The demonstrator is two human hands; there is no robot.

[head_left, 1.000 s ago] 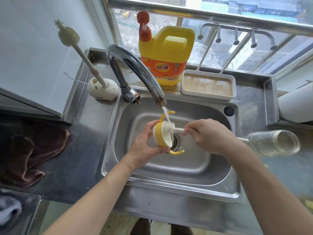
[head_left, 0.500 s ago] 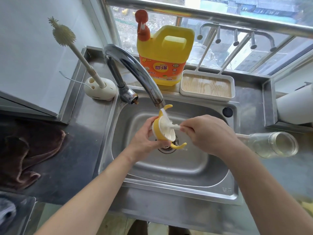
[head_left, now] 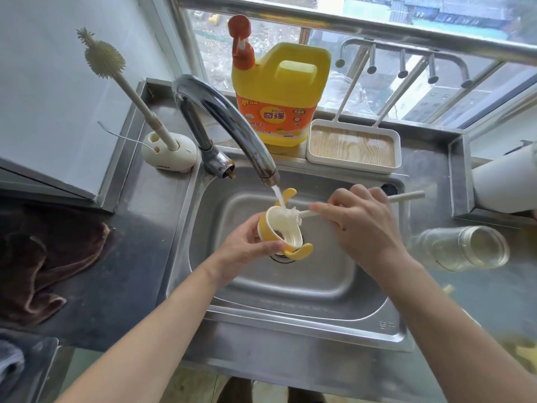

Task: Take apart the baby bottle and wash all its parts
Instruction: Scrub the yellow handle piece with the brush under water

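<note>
Scrubbing the yellow handled bottle collar [head_left: 273, 228], gripped in the curled left hand [head_left: 244, 247] over the sink [head_left: 290, 289], the right hand [head_left: 359, 225] pinches a thin brush [head_left: 292, 216] whose bristles sit inside it under running water [head_left: 277, 194]. Wet plastic could slip; the glass bottle [head_left: 465, 247] lying beyond the right hand might roll.

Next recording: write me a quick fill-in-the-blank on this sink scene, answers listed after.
1. The left hand holds the yellow collar under water running from the ____.
2. The right hand scrubs inside it with a small ____.
3. The glass bottle lies on its ____ on the counter.
Answers: faucet; brush; side.
</note>
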